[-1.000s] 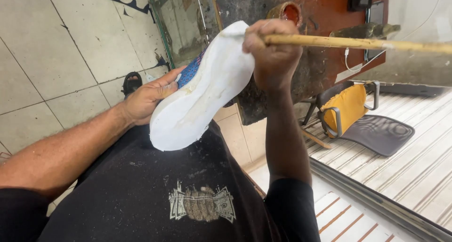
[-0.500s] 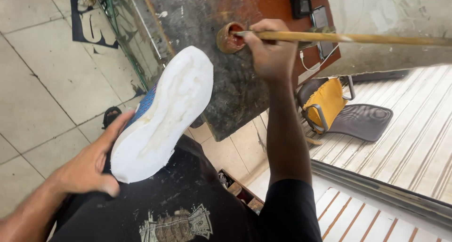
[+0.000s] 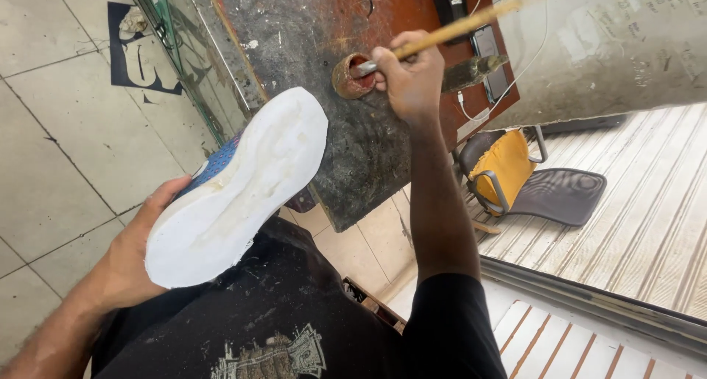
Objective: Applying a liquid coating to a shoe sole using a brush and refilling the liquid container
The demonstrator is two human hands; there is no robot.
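Shoe [image 3: 243,184] sits sole-up at about 8 o'clock, left hand [image 3: 140,250] cupped around its heel. Right hand [image 3: 412,81] is closed on a long wooden brush [image 3: 449,31], tip dipped in the small glue pot [image 3: 352,75] at 12 o'clock on the grimy workbench [image 3: 324,128]. An overloaded brush could drip onto the black shirt [image 3: 258,320], I reckon.

Yellow-backed chair [image 3: 515,169], phone [image 3: 490,51] on charging cable [image 3: 471,106], tiled floor [image 3: 59,128]

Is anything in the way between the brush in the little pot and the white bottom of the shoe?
Nothing visible. The brush dips into the small pot, and only open bench top lies between it and the shoe sole.
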